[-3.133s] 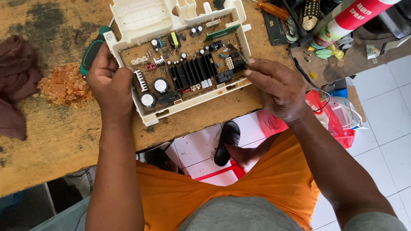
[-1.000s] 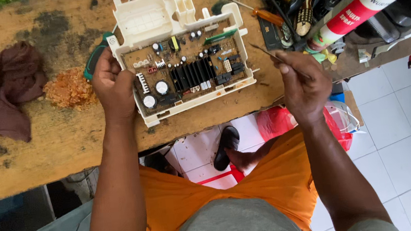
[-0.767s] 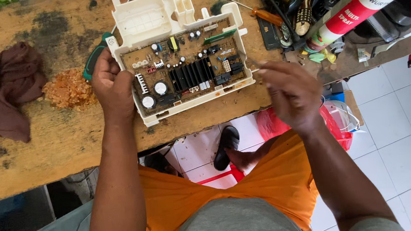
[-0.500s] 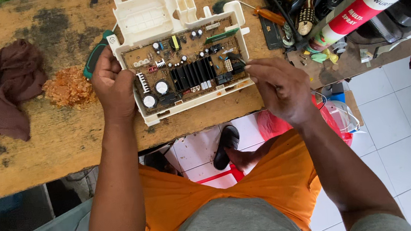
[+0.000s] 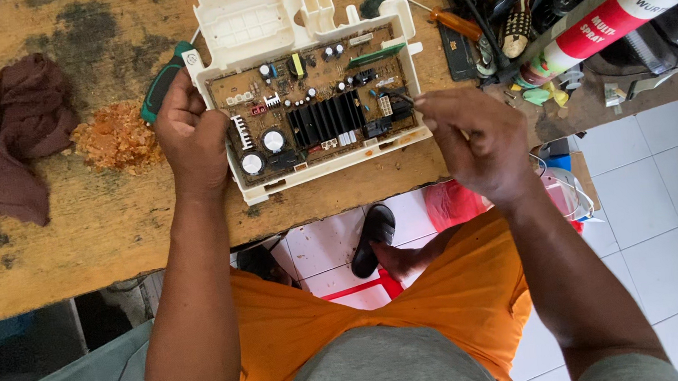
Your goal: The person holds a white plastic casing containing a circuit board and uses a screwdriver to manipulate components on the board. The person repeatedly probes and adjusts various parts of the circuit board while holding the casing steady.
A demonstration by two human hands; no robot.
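Brown circuit board in cream plastic housing (image 5: 310, 95) lying on worn wooden counter (image 5: 73, 230) (near its front edge); left hand (image 5: 191, 138) gripping housing's left side; right hand (image 5: 474, 142), fingertips pinched together at board's right edge.

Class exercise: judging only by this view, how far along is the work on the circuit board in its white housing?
Done: the circuit board lies exposed in its open white housing on the wooden bench. In hand: the left hand steadies the housing's left edge; the right hand pinches something thin at the board's right edge, too small to identify. Left: the board remains seated in the housing, components in place.
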